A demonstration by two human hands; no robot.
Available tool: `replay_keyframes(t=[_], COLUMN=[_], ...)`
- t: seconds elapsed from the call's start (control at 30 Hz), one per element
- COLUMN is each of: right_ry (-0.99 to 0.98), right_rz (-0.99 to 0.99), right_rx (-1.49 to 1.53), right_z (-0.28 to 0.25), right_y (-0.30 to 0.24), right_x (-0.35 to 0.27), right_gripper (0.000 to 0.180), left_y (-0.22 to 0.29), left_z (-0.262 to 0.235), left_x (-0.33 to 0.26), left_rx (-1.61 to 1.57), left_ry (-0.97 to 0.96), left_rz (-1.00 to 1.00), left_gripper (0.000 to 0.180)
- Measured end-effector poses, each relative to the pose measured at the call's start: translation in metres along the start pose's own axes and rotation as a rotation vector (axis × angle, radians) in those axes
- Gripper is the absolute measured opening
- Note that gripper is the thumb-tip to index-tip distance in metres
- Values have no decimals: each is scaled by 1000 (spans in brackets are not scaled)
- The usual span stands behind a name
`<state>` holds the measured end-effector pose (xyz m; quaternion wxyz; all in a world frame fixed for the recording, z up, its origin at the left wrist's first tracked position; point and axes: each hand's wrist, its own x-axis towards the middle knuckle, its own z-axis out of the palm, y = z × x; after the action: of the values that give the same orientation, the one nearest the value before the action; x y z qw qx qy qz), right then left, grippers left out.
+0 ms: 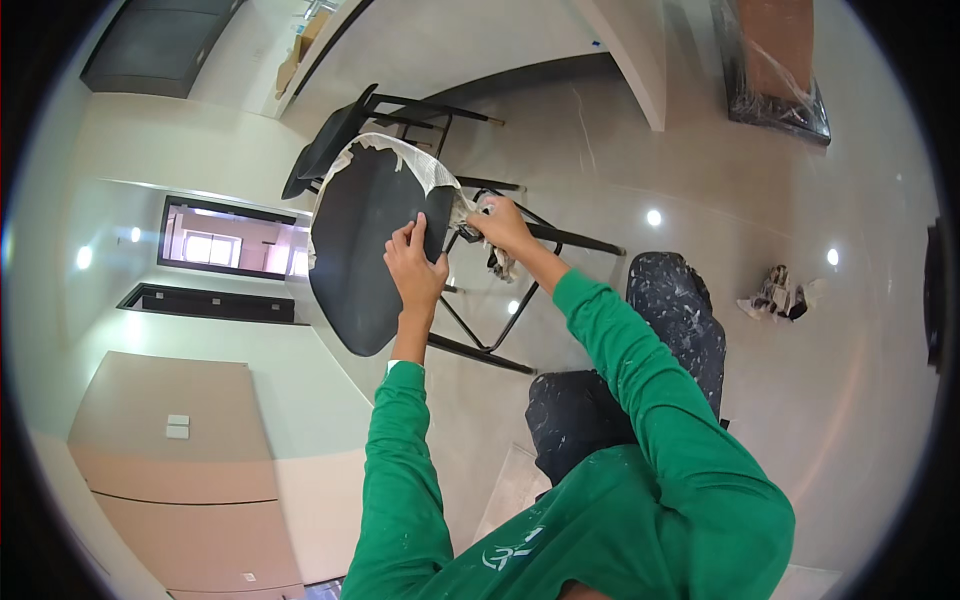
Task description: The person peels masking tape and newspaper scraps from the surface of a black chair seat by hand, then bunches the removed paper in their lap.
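A black bar chair [365,250] with dark metal legs stands in front of me, its smooth backrest facing up toward me. Torn white wrapping [430,168] runs in a ragged strip along the backrest's far edge and down its right side. My left hand [416,268] lies on the black surface near the right side, fingers spread and stretched out. At the right edge my right hand [503,226] has its fingers closed on the crumpled wrapping. Loose shreds of it hang below that hand, beside the chair's legs.
Another black chair [335,140] stands just behind, by a white counter [480,40]. Torn scraps [775,295] lie on the glossy floor to the right. A plastic-wrapped brown item [775,60] is at the far right. My dark, white-spotted trouser legs [680,320] are close below.
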<state>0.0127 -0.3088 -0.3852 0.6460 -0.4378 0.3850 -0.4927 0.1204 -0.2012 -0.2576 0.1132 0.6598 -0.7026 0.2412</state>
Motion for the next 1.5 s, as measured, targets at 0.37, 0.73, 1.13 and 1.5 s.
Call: replay_keyframes(t=[0.37, 0.73, 1.13, 1.5], right_ry=[-320, -223, -187, -112], right_rz=[262, -11, 68, 9], right_rx=[165, 332, 240, 454], right_z=[13, 14, 14, -12], right_y=[45, 71, 18, 9], right_x=[-118, -169, -82, -140], right_gripper=[21, 14, 22, 15], left_y=[-4, -3, -6, 19], left_z=[-6, 5, 7, 9], left_x=[-16, -13, -18, -25], left_rx=[-15, -22, -56, -479], left_ry=[-6, 11, 21, 40], left_rz=[-25, 2, 16, 35], left_gripper=[73, 71, 72, 49])
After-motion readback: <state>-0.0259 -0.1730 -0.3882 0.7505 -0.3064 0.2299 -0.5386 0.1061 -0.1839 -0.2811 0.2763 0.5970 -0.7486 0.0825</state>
